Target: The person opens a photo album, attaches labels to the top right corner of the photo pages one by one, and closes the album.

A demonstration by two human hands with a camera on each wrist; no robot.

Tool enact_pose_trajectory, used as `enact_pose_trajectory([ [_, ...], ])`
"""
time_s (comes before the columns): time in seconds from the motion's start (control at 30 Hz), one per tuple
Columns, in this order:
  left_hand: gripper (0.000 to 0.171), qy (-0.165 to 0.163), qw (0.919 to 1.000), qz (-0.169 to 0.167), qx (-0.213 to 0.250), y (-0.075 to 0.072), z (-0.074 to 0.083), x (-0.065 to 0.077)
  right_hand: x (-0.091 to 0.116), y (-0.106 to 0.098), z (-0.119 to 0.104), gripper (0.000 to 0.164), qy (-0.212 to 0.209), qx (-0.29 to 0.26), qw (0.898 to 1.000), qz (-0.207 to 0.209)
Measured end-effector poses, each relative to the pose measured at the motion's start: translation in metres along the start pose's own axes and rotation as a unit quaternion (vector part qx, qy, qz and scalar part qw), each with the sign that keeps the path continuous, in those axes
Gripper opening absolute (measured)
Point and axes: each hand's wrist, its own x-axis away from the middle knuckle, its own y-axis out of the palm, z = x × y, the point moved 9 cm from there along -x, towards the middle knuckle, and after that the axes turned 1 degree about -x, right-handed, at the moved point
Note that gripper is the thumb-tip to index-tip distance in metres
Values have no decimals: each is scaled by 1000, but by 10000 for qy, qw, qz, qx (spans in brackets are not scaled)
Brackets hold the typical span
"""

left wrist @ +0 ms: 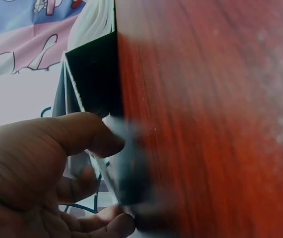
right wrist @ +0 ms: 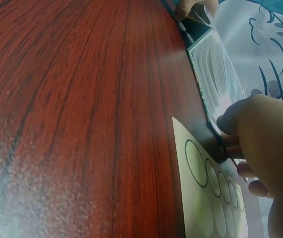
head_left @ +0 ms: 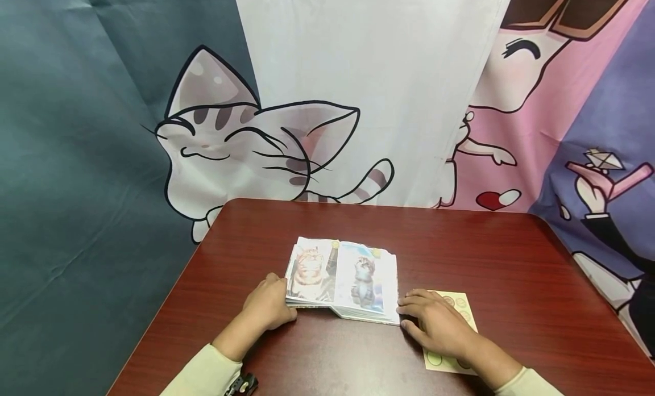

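Note:
An open photo album (head_left: 327, 304) lies on the table with a kitten picture (head_left: 309, 271) on its left page and another kitten picture (head_left: 364, 279) on its right page. Each page has a small round yellow sticker (head_left: 376, 252) near its top. My left hand (head_left: 268, 302) grips the album's left edge, the thumb near its front corner. In the left wrist view the cover's edge (left wrist: 73, 82) passes between thumb and fingers. At the other side, my right hand (head_left: 440, 323) touches the right edge with its fingertips. The album's page block (right wrist: 213, 64) shows in the right wrist view.
Partly beneath my right hand lies a yellow sheet (head_left: 435, 360) with printed circles. The reddish-brown wooden table (head_left: 486, 248) reaches back to a cloth backdrop (head_left: 425, 89) with cartoon cats. A dark band (head_left: 241, 384) sits at my left wrist.

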Motion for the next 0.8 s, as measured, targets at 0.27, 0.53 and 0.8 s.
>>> enact_pose_trajectory([
  [0.27, 42, 238, 9893, 1159, 857, -42, 9, 6, 0, 0, -2, 21, 56, -65, 9999, -71],
  [0.53, 48, 1975, 9615, 1793, 660, -53, 60, 18, 2, 0, -3, 21, 20, -22, 10000, -4],
  [0.8, 81, 2296, 9695, 817, 245, -13, 85, 13, 2, 1, -2, 21, 50, -13, 10000, -48],
])
